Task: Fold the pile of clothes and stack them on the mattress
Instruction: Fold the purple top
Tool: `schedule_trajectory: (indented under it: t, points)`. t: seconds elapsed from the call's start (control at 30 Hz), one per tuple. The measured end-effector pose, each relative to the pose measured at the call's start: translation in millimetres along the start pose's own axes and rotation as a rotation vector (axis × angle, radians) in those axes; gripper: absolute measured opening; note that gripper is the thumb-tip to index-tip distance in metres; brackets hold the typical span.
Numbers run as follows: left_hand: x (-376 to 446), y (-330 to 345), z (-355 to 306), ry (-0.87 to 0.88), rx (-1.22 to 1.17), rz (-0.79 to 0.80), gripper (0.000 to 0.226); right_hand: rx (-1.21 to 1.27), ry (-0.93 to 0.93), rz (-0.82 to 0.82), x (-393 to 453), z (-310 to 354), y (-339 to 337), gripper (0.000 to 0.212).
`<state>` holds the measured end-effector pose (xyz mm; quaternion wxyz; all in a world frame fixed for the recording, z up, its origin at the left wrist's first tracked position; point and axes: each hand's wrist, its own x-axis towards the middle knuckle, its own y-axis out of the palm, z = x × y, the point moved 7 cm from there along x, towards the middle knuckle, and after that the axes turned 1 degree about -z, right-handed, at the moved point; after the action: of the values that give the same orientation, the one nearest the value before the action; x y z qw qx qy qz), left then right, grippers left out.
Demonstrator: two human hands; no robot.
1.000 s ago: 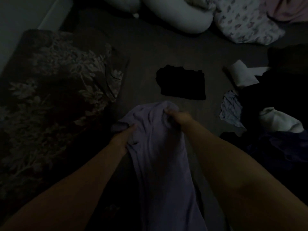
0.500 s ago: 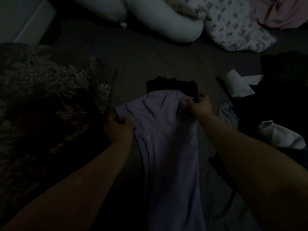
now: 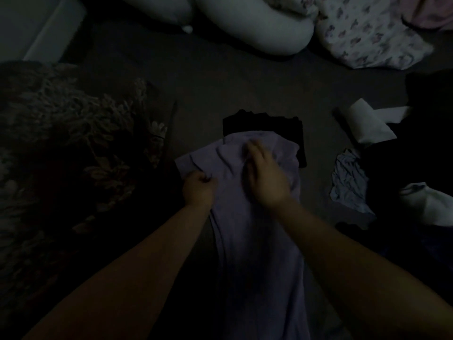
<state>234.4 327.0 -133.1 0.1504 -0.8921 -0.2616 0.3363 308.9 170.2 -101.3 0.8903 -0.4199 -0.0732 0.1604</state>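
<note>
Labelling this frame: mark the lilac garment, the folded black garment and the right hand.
lilac garment (image 3: 257, 241): head view, its long lower panel.
folded black garment (image 3: 264, 123): head view, its far exposed edge.
right hand (image 3: 267, 177): head view, its back.

The picture is very dim, with muted colours and little contrast. What light there is falls on the far side, where the white pillow and patterned sheet show palest. The near corners sink into almost black, and the dark pile at right loses all detail. The right hand is smeared by motion blur at its fingers. Fine grain softens everything, and straight lines bow toward the edges
</note>
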Motion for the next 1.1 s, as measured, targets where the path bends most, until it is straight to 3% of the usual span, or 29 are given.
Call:
schedule_trajectory:
  t: [0.1,0.2,0.37,0.47,0.57,0.63,0.73,0.83,0.97,1.1]
  points:
    - [-2.0,-8.0,2.0,0.068,-0.076,0.03,0.034,-0.18,0.311,0.12,49.8,-12.3,-10.3,0.038]
    - [-1.4,-21.3,3.5,0.097,-0.197,0.027,0.02,-0.413,0.145,0.263,73.4,-4.1,-16.0,0.033]
    - [-5.8,-45.6,-3.3,0.312,-0.256,-0.105,0.033,-0.402,-0.068,0.19,91.2,25.8,-30.8,0.027]
    - [-1.8,-46.9,2.1,0.301,-0.206,-0.128,0.033,-0.373,-0.094,0.096,100.4,35.3,-35.6,0.026]
    - [19.0,-48.8,7.8,0.21,-0.099,-0.173,0.022,-0.377,-0.068,0.08,103.9,33.0,-31.5,0.024]
    - [34.7,-55.7,-2.8,0.251,0.033,-0.2,0.047,-0.324,-0.029,0.126,100.4,18.1,-26.0,0.025]
    - [51.0,-45.2,-30.5,0.46,0.542,-0.039,0.055,-0.247,0.081,0.062,88.5,-15.6,-38.4,0.025]
    - [54.0,-33.1,-34.5,0.507,0.845,0.094,0.046,-0.17,0.205,0.036,73.1,-42.2,-55.1,0.034]
    - [44.0,-26.0,-36.4,0.636,0.983,0.083,0.042,-0.164,0.28,0.287,66.0,-51.4,-46.5,0.041]
    - [32.5,-19.7,-30.9,0.746,1.035,0.075,0.051,0.077,0.396,0.257,71.2,-51.0,-53.0,0.023]
